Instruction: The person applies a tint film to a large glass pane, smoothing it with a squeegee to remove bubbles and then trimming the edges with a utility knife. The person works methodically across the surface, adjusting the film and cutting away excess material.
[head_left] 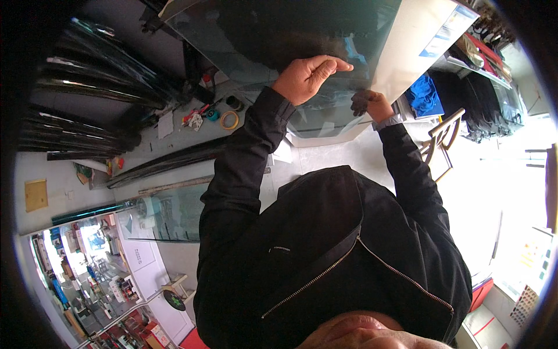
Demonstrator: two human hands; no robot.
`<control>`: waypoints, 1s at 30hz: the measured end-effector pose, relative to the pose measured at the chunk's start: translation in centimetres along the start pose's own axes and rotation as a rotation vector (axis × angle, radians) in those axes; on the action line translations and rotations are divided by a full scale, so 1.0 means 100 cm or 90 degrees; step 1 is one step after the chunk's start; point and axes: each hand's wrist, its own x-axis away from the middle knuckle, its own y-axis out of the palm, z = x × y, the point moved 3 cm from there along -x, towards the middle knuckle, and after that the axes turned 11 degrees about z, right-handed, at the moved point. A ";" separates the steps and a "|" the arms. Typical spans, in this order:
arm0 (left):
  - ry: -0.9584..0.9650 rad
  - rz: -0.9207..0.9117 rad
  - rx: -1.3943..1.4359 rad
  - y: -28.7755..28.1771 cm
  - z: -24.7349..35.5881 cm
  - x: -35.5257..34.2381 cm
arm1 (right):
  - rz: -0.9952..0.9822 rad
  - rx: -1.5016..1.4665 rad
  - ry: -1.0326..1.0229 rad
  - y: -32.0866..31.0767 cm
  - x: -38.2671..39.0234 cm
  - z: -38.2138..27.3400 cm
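Observation:
A large, dark, see-through tinted sheet [267, 35] lies over a pale board or table at the top of the head view. Above this sheet, my left hand [311, 75] has its fingers stretched to the right and its thumb bent alongside them. Nothing shows in that hand. My right hand [376, 106] is at the near right edge of the sheet, its fingers curled. Those fingers look darkened, as though seen through the tinted sheet, and they appear to grip its edge. Reflections blur the surface between my hands.
To the left, a bench holds a roll of yellow tape [229, 120] and small tools. Dark shiny rolls [87, 87] are stacked beyond it. A wooden chair [443, 142] and a blue cloth [423, 95] are on the right. A display case [87, 273] stands lower left.

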 end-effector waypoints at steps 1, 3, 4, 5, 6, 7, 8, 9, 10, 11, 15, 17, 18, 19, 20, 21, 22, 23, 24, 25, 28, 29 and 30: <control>-0.005 -0.002 -0.007 0.000 -0.001 0.000 | 0.009 0.009 -0.003 0.002 -0.001 -0.001; -0.019 -0.011 -0.030 0.007 0.002 -0.004 | 0.015 0.026 -0.021 -0.004 -0.002 -0.009; -0.035 -0.022 -0.045 0.008 0.007 -0.006 | 0.012 0.027 -0.028 -0.005 -0.004 -0.012; -0.106 -0.040 -0.080 0.011 0.012 -0.002 | 0.013 0.034 -0.023 -0.004 0.002 -0.009; -0.030 -0.022 -0.041 0.006 0.027 -0.008 | 0.001 0.013 -0.013 -0.002 -0.001 -0.009; 0.015 -0.011 -0.036 -0.006 0.043 -0.021 | -0.008 -0.003 -0.020 0.003 -0.016 -0.015; -0.002 -0.004 -0.041 -0.015 0.059 -0.028 | -0.002 -0.006 0.004 0.005 -0.017 -0.013; 0.111 0.020 0.036 -0.027 0.082 -0.034 | -0.012 0.000 -0.016 0.001 -0.012 -0.014; 0.173 0.043 0.052 -0.040 0.099 -0.046 | -0.013 0.021 -0.027 -0.002 -0.011 -0.013; 0.199 0.067 0.101 -0.051 0.114 -0.056 | 0.002 0.060 -0.026 -0.004 -0.010 -0.010; -0.034 0.069 0.214 -0.048 0.116 -0.083 | -0.008 -0.082 0.015 -0.006 -0.007 -0.007; 0.203 0.036 0.061 -0.027 0.106 -0.082 | -0.022 -0.134 0.031 -0.004 -0.008 -0.003; 0.178 0.026 0.059 -0.020 0.093 -0.074 | -0.023 -0.109 0.009 -0.004 -0.009 -0.002; 0.147 0.019 0.054 -0.012 0.079 -0.064 | -0.023 -0.084 -0.010 -0.003 -0.007 0.001; 0.123 0.011 0.049 -0.004 0.067 -0.055 | 0.001 -0.029 -0.012 -0.003 -0.005 0.003; 0.099 0.005 0.039 0.003 0.056 -0.048 | -0.022 -0.044 -0.031 -0.002 -0.005 0.002; 0.054 -0.002 0.020 0.009 0.044 -0.041 | -0.021 -0.031 -0.030 -0.003 -0.004 0.001; 0.054 -0.002 0.026 0.014 0.037 -0.037 | -0.021 -0.014 -0.033 -0.003 -0.003 0.000; 0.036 -0.003 0.024 0.017 0.030 -0.033 | -0.023 -0.010 -0.028 -0.002 -0.003 -0.001; 0.021 0.001 0.027 0.021 0.024 -0.030 | -0.025 -0.001 -0.026 -0.002 -0.003 -0.003; -0.021 -0.013 0.011 0.030 0.011 -0.023 | -0.014 0.028 -0.015 -0.001 -0.002 -0.005; -0.018 -0.013 0.009 0.034 0.009 -0.022 | -0.016 0.045 -0.028 -0.001 -0.003 -0.007; -0.032 -0.010 -0.001 0.037 0.007 -0.020 | -0.005 0.042 -0.025 -0.001 -0.003 -0.007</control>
